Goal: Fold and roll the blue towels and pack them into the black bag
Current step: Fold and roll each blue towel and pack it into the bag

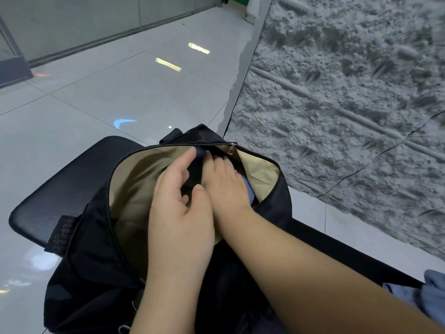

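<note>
Both hands (183, 208) inside open black bag (96, 237), pressing blue towel (248, 186).

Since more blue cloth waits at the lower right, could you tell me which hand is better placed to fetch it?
Probably the right hand: its arm lies nearer the loose blue cloth; the left hand is farther, over the black bag.

Towel (248, 189) inside bag (96, 237); bag on bench (60, 189)

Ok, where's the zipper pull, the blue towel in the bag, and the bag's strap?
zipper pull (230, 148), head view, on its metal tab.
blue towel (249, 189), head view, on its visible edge.
strap (60, 235), head view, on the webbing.
</note>
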A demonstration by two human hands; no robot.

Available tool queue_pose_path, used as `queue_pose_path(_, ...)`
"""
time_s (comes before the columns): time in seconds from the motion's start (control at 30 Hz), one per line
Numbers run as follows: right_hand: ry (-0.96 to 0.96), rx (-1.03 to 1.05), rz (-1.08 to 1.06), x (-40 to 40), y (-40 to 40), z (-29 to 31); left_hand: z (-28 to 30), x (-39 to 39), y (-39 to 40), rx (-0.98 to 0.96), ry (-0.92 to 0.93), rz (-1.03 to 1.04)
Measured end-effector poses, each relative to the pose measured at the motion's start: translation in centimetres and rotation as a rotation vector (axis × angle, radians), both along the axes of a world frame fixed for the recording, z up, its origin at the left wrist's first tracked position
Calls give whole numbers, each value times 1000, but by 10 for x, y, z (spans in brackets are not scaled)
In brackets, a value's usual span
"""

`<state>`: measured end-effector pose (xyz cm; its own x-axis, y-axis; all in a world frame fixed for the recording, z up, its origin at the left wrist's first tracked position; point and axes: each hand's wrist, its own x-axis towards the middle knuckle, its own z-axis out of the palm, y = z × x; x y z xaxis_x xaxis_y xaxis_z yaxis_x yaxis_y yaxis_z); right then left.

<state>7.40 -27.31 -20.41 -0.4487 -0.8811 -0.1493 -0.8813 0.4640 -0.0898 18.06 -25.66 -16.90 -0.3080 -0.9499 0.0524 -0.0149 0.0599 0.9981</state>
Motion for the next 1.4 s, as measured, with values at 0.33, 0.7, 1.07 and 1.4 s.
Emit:
queue_pose_path(0.33, 273, -644, -84, -13, 85, 20, -3, -22, 26, -294, -71, 48)
queue_pose_path(0.7, 305, -738, -525, -53, 240, 5, -7, -70, 126, -459, -133, -479)
queue_pose_path(1.07, 298, -494, -1094, -69, 372, -25, -36, -96, 195, -89, -321, -870)
queue_pose_path(1.4, -133, -446, -1375, -94, 379, -17, -58, -100, 184, -113, -450, -917)
